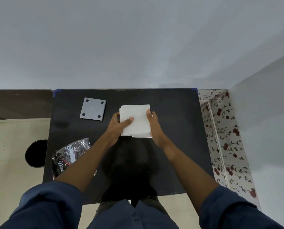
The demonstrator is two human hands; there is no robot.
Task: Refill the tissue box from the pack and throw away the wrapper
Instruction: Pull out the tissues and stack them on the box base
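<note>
A white stack of tissues (137,120) lies flat near the middle of the black table (174,129). My left hand (117,125) grips its left edge, thumb on top. My right hand (154,128) holds its right edge, thumb on top too. A grey square panel (93,109) with four black feet at its corners lies at the back left; it looks like the tissue box's base. The crumpled clear and black wrapper (68,158), printed "Dove", lies at the table's front left, partly behind my left forearm.
A round black bin (36,153) stands on the pale floor just left of the table. A grey wall runs along the table's back edge. A flower-patterned surface (224,129) borders the table on the right.
</note>
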